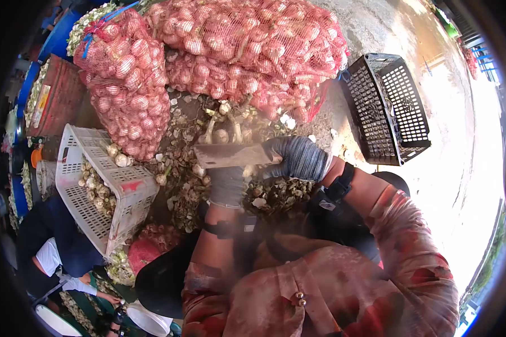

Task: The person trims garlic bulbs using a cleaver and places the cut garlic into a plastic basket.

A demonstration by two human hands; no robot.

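In a grey knitted glove, my right hand (299,159) is closed around the handle end of a cleaver (230,156). Its broad, dirty blade lies sideways, pointing left. My left hand (227,186), in a pale grey glove, is just below the blade, which hides its fingers, so I cannot tell what they hold. Past the blade's upper edge are garlic bulbs (221,136) with thick stems, close to where the left fingers would be. Trimmed garlic skins and stalks (188,188) cover the ground around both hands.
Red mesh sacks of garlic (247,45) are piled ahead, with another upright sack (123,84) to their left. A white crate (132,182) at left contains garlic bulbs. At right stands a black crate (376,112). Another person's arm (90,287) shows at lower left.
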